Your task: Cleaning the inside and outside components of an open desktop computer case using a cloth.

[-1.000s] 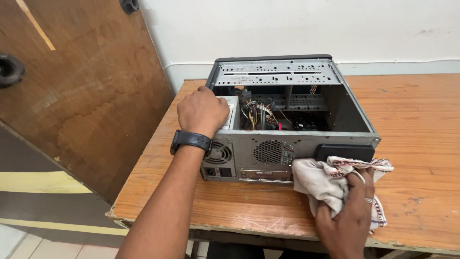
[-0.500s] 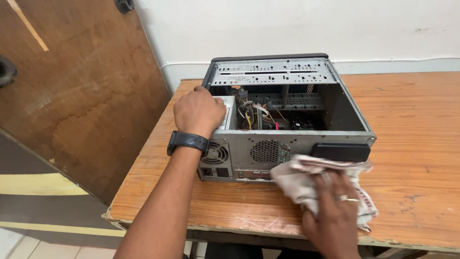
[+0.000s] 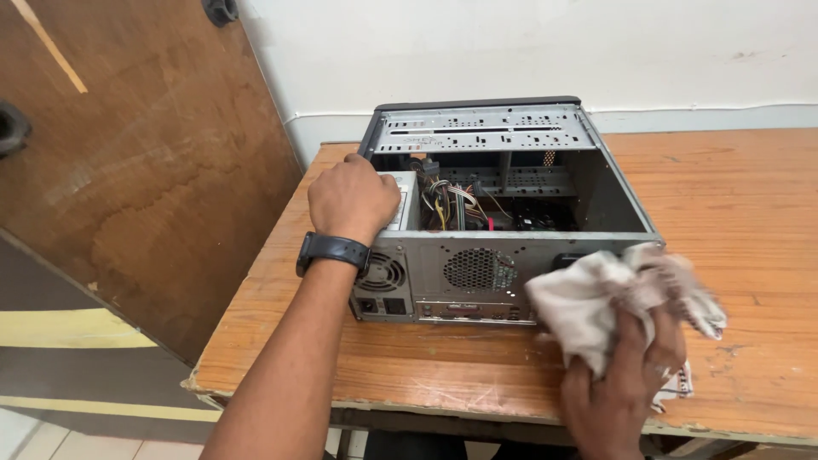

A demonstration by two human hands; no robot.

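Note:
An open grey computer case (image 3: 477, 268) lies on its side on a worn wooden table (image 3: 750, 196), its rear panel facing me and wires showing inside. My left hand (image 3: 352, 198), with a black watch on the wrist, grips the case's near-left top corner by the power supply. My right hand (image 3: 626, 379) holds a crumpled whitish cloth (image 3: 596, 294) with a patterned border, pressed against the right end of the rear panel. The cloth covers most of a black block mounted there.
A brown wooden board (image 3: 145, 162) leans beside the table on the left. A white wall (image 3: 528, 47) runs behind. The table's front edge (image 3: 409, 405) is chipped and close to my arms. Bare tabletop extends to the right of the case.
My right hand has swept the cloth rightward and upward along the rear panel, from its lower middle to the right end, covering the black block. My left hand has stayed put.

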